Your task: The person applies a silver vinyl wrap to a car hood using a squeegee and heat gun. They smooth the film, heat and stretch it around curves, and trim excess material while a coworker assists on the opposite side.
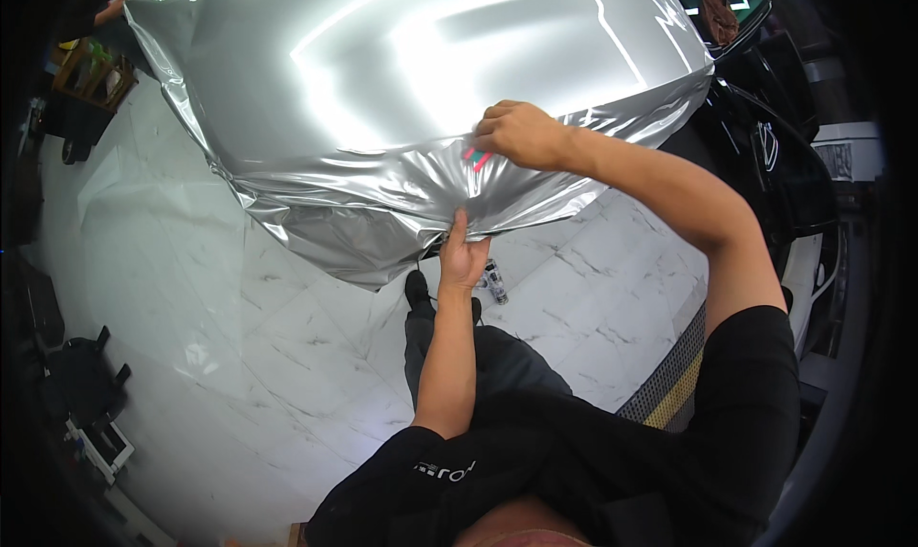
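A glossy silver wrap film [277, 117] covers a broad car panel in front of me, its loose edge hanging in creases on the near side. My left hand [464, 260] is closed on that hanging edge, thumb on top, with folds fanning up from it. Above it, my right hand [521, 136] grips a small squeegee [480, 159] with pink edges and a teal middle. The squeegee sits against the film where the smooth top meets the creased border; my fingers hide part of it.
Another person's hand [112, 10] is at the film's far left corner. A dark car [779, 164] stands at the right, a brown cloth [719, 14] beyond. A bottle-like object [495, 284] lies near my feet. Clear sheeting [158, 270] and a black seat [86, 377] are at left.
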Tool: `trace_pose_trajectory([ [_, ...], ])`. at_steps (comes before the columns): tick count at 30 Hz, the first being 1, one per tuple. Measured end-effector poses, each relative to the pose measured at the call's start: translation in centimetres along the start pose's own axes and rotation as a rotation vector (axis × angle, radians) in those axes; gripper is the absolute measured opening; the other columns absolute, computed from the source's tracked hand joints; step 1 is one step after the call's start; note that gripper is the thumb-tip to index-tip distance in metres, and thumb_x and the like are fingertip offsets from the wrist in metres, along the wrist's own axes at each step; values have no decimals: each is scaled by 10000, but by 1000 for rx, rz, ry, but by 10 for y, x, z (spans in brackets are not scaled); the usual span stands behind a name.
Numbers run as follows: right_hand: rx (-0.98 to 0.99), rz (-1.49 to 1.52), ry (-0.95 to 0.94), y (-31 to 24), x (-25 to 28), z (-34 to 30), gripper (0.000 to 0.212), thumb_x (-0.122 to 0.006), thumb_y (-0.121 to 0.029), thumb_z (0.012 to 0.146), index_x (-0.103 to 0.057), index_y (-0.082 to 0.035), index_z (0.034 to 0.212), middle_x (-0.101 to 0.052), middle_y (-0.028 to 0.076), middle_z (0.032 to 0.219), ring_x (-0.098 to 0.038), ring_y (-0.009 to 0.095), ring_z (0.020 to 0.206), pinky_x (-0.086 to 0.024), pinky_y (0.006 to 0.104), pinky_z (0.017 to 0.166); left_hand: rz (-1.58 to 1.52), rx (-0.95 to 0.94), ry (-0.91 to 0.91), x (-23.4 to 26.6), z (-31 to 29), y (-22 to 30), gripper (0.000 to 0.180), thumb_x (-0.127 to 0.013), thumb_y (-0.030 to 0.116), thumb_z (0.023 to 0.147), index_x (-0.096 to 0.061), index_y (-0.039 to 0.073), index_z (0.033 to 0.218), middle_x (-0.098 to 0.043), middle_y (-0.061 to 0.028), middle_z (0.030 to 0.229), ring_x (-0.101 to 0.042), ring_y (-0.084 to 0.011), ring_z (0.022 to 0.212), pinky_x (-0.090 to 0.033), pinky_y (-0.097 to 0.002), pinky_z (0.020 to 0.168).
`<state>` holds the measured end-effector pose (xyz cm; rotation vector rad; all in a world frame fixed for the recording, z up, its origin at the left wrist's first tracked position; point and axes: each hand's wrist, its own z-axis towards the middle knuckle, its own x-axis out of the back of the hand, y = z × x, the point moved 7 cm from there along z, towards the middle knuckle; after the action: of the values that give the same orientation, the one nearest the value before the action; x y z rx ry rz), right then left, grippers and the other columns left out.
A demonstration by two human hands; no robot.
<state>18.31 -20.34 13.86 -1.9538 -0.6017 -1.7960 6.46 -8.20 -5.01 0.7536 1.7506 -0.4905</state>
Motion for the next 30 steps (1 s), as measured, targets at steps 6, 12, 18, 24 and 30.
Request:
trace_pose_trajectory([
  [6,-510,180,484,62,104,-65,207,-656,-61,884,-707,-5,1078,-713,159,990,-679,383,892,-542,417,765,17,-15,24,-8,-4,3,417,-575,294,1074,-520,65,1419,-604,-57,1381,-548,-227,1301,-374,-458,1179],
  [12,-1067,429,308,-9,41,-222,437,-641,-347,911,-682,-11,1187,-701,227,916,-665,367,788,-532,440,767,43,-34,15,-4,-14,6,477,-582,307,1066,-486,55,1460,-556,-79,1472,-528,-246,1345,-363,-477,1197],
  [18,-1582,840,81,-166,-109,-375,545,-616,-480,955,-617,21,740,-557,149,606,-507,196,572,-438,407,574,142,40,72,17,-37,10,442,-591,281,1064,-507,51,1432,-567,-97,1454,-527,-267,1355,-371,-476,1201],
  [24,-2077,1287,212,-351,-248,-451,392,-577,-307,909,-658,35,736,-601,117,637,-534,198,566,-461,425,587,359,116,97,29,-55,17,401,-561,269,1080,-514,7,1379,-602,-156,1394,-551,-355,1346,-397,-489,1193],
  [30,-2078,1461,393,-403,-288,-418,422,-634,-368,994,-637,-32,737,-527,47,606,-465,143,557,-418,401,537,542,55,182,35,-61,27,290,-535,227,1091,-548,2,1273,-657,-179,1270,-646,-319,1212,-508,-446,1078],
])
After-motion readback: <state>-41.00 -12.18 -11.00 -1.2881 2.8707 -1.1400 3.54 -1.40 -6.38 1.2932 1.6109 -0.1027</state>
